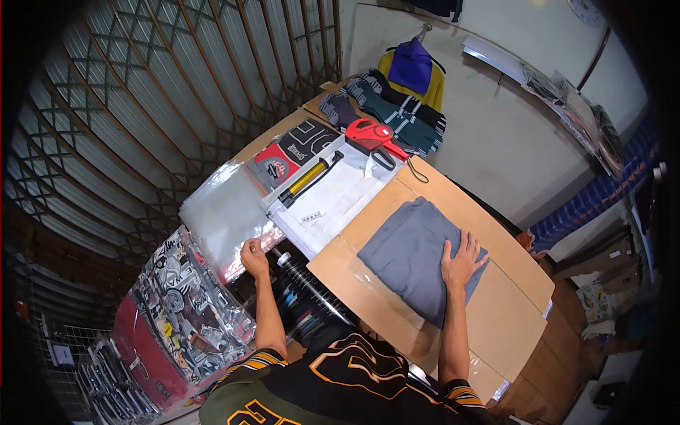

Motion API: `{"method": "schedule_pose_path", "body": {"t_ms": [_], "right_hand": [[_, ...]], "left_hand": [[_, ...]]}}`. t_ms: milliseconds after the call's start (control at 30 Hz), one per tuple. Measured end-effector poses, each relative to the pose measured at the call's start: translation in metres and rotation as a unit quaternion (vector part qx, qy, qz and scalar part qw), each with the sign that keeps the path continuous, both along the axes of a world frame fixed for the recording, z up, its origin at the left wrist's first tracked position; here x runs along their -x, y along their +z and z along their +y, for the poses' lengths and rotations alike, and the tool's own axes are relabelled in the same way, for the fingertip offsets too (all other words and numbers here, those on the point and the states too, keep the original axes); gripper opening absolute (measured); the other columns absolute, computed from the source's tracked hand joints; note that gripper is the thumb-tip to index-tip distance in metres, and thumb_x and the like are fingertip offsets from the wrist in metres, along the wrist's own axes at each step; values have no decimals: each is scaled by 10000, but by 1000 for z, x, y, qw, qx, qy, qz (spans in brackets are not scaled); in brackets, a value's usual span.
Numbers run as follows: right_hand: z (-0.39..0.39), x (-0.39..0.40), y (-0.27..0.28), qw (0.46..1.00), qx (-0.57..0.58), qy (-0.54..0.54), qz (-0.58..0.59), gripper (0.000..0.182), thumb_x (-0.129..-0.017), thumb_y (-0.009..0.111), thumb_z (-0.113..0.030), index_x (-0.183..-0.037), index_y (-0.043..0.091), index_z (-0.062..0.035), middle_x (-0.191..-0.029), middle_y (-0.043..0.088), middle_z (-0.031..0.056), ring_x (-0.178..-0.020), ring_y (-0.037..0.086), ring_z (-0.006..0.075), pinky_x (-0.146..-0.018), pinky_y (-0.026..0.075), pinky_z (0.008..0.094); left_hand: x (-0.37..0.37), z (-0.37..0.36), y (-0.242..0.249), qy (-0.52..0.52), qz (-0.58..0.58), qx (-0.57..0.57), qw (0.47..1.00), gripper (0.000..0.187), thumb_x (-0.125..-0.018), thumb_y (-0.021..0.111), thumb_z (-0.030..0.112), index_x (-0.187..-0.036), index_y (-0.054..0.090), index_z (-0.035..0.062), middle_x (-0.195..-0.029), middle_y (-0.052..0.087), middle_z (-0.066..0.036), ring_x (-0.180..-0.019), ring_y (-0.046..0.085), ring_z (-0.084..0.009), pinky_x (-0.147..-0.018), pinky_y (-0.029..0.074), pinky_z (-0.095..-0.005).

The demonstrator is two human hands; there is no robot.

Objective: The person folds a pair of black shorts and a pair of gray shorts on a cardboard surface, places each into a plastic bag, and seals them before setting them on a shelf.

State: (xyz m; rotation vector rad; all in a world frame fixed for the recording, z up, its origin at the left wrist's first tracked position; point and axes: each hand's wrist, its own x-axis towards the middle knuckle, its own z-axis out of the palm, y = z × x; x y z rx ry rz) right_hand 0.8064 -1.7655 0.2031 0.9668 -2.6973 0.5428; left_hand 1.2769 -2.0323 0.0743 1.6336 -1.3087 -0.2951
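A folded grey garment (411,248) lies on a flattened cardboard sheet (517,283). My right hand (464,261) rests flat on the garment's right side, fingers spread. On the left, my left hand (255,259) is at the front edge of a stack of clear plastic bags (230,209). Its fingers are curled together, and whether they pinch a bag's edge is hidden. Between the hands and farther back is a white surface (347,195) with a yellow hand pump (304,180) on it. A red price label gun (370,134) lies behind.
Folded dark garments (397,110) are stacked at the back. A black and red printed garment (290,152) lies behind the bags. Packed printed clothing (177,297) is at the left. Below the table's front edge sits a plastic-wrapped roll (312,287). A folding metal gate (177,78) borders the left.
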Motion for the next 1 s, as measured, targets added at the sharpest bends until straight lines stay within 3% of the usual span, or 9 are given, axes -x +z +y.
{"method": "schedule_pose_path", "body": {"t_ms": [133, 200, 333, 533, 667, 733, 867, 967, 1000], "right_hand": [[1, -1, 1, 1000, 5, 1, -4, 572, -939, 616, -424, -1429, 528, -140, -1480, 484, 101, -1436, 362, 311, -1182, 91, 666], [0, -1, 1, 1000, 9, 2, -2, 571, -936, 621, -421, -1424, 532, -138, -1476, 487, 101, -1435, 363, 311, -1182, 91, 667], [2, 1, -1, 1000, 28, 10, 1, 586, -921, 636, -426, -1415, 536, -126, -1459, 499, 100, -1428, 368, 311, -1180, 88, 668], [16, 8, 0, 991, 109, 71, -31, 631, -869, 715, -393, -1396, 539, -94, -1443, 507, 147, -1409, 391, 334, -1174, 86, 679], [54, -11, 41, 937, 275, 153, -149, 721, -785, 829, -259, -1406, 522, -60, -1380, 557, 213, -1294, 520, 379, -1143, 354, 491], [80, -30, 69, 928, 280, 192, -155, 768, -762, 857, -222, -1430, 509, -71, -1347, 584, 205, -1220, 576, 374, -1042, 464, 420], [130, -27, 80, 915, 298, 216, -165, 703, -789, 836, -159, -1420, 535, -86, -1265, 637, 192, -1141, 632, 333, -959, 516, 421], [173, -5, 61, 904, 347, 172, -181, 432, -835, 767, -47, -1255, 672, -75, -976, 730, 134, -874, 724, 255, -786, 571, 352], [190, 2, 56, 905, 354, 157, -176, 432, -835, 767, -47, -1255, 672, -75, -976, 730, 134, -874, 724, 255, -786, 571, 352]], "left_hand": [[-2, -11, 14, 102, 88, 39, 990, 140, -877, 744, 90, -986, 691, 20, -829, 711, -110, -693, 639, -226, -689, 514, -368], [3, -13, 30, 126, 219, 101, 962, 172, -914, 732, 112, -1029, 666, 3, -854, 720, -108, -719, 647, -168, -692, 516, -308], [54, 11, 101, -30, 263, 115, 957, 268, -913, 753, 118, -1101, 652, -44, -846, 706, -60, -726, 604, -87, -669, 482, -225], [150, 85, 176, -241, 268, -24, 932, 265, -887, 783, 129, -1055, 706, -60, -841, 720, -41, -748, 608, -62, -679, 482, -212], [213, 153, 194, -366, 241, -87, 895, 234, -875, 780, 105, -1029, 718, -60, -833, 720, -42, -726, 614, -60, -642, 483, -206], [243, 194, 203, -427, 242, -143, 859, 245, -861, 797, 94, -1029, 719, -67, -857, 742, -70, -729, 636, -65, -635, 487, -202], [295, 271, 205, -533, 235, -175, 794, 229, -854, 804, 76, -1026, 727, -53, -871, 750, -74, -725, 644, -59, -617, 491, -198], [325, 323, 200, -591, 211, -188, 756, 218, -862, 797, 67, -1032, 729, -52, -845, 738, -55, -720, 635, -53, -618, 496, -198], [332, 337, 197, -611, 204, -189, 742, 216, -865, 795, 63, -1035, 728, -53, -835, 733, -48, -720, 632, -51, -620, 497, -198]]}}
